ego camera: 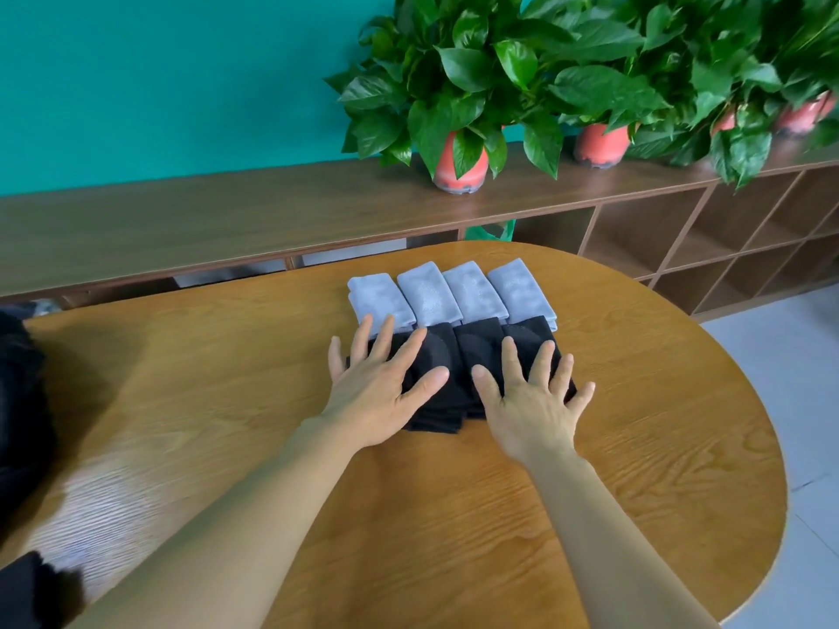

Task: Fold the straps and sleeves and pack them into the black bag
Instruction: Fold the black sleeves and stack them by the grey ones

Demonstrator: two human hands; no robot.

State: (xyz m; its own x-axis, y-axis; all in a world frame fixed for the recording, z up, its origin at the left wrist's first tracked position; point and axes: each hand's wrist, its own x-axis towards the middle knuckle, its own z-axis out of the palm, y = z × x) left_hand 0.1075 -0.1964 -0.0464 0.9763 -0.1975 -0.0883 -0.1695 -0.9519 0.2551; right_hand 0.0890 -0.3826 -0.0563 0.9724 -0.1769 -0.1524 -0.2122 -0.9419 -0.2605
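Several folded grey sleeves (454, 292) lie side by side in a row at the far middle of the wooden table (635, 447). Directly in front of them lies a row of folded black pieces (476, 347). My left hand (381, 383) rests flat on the left black pieces with its fingers spread. My right hand (531, 397) lies flat on the right black pieces, fingers spread too. A black bag (22, 401) sits at the table's left edge, mostly out of frame.
A long wooden shelf unit (272, 220) runs behind the table along a teal wall. Potted plants in red pots (463, 165) stand on it. Open cubbies (726, 247) are at the right. Grey floor tiles (799, 401) lie beyond the table's right edge.
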